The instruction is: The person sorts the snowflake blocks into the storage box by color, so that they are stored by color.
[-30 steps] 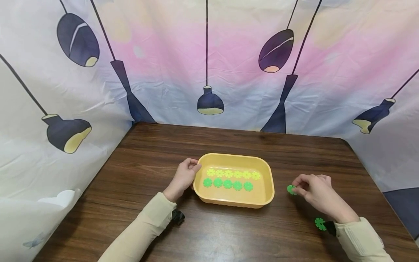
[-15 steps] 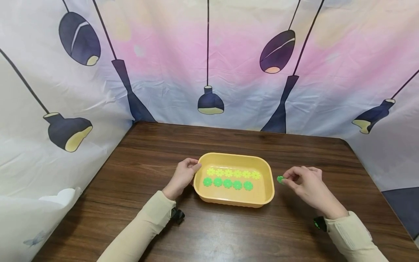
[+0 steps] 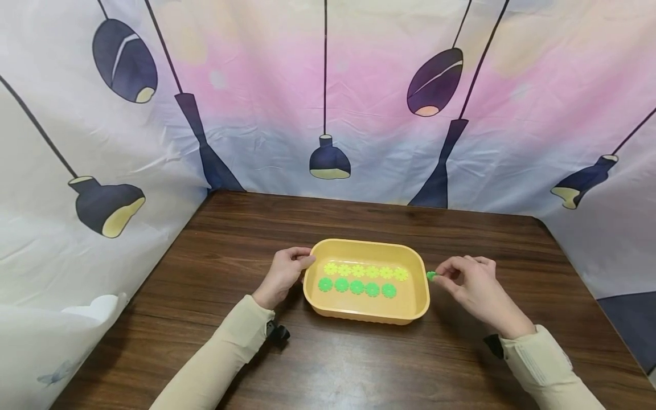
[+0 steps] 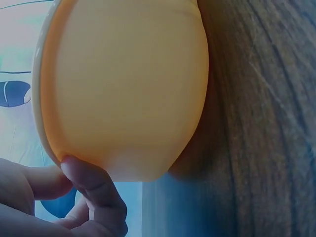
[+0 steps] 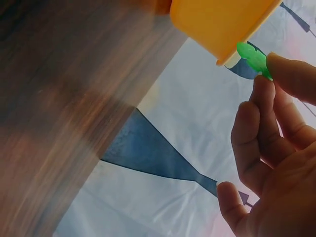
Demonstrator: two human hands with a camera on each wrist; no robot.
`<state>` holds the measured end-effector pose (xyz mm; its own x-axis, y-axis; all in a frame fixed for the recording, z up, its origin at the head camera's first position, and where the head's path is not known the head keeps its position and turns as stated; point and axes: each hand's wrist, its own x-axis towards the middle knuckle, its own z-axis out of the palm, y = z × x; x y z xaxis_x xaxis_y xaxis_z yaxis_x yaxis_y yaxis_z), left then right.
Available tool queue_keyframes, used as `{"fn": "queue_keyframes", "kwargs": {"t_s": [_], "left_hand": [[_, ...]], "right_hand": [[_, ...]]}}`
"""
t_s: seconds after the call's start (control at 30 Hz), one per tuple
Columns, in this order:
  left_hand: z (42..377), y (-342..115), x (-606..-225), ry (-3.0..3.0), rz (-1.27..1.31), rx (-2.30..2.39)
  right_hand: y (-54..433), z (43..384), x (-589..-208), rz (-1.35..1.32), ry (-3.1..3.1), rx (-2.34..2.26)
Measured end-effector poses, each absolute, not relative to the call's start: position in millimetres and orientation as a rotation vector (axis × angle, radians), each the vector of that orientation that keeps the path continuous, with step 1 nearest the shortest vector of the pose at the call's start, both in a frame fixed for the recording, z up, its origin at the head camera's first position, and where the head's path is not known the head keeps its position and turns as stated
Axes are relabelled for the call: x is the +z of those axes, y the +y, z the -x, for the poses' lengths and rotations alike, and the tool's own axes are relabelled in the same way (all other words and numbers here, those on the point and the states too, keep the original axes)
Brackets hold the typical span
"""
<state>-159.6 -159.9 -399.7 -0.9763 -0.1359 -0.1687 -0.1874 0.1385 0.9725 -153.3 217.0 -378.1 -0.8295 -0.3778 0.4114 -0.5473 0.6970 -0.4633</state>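
A yellow plastic tray (image 3: 366, 314) stands mid-table with a row of yellow flower-shaped discs (image 3: 358, 271) and, nearer me, a row of green flower-shaped discs (image 3: 357, 287) lying flat in it. My left hand (image 3: 283, 274) pinches the tray's left rim between thumb and fingers; the left wrist view shows the fingertips (image 4: 79, 170) at the tray's outer wall. My right hand (image 3: 472, 283) pinches another green flower-shaped disc (image 5: 254, 58) by its edge between thumb and index finger. That disc is right beside the tray's right rim, seen nearly edge-on in the head view.
The dark wood-grain table (image 3: 246, 228) extends around the tray on all sides. Behind it and to the left hangs a pastel cloth (image 3: 266, 102) printed with dark lamps. Black wrist cameras (image 3: 277, 333) sit under both cuffs.
My right hand has lifted the green disc and carried it left to the tray's right rim. Its wrist now covers where another green disc lay on the table. The left hand stays at the rim.
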Motion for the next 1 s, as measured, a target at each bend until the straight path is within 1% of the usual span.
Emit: {"fn": "queue_keyframes", "kwargs": {"t_s": [0.17, 0.4, 1.0], "left_hand": [[159.9, -161.8, -399.8, 2.261, 0.351, 2.051], [158.4, -161.7, -399.9, 2.245, 0.342, 2.057], [156.4, -160.0, -400.8, 2.267, 0.338, 2.027]], "right_hand": [[211.4, 155.3, -373.3, -0.74, -2.589, 0.851], [196.7, 159.2, -370.8, -0.853, -2.631, 0.832], [157.3, 172.5, -377.5, -1.095, -2.839, 0.402]]}}
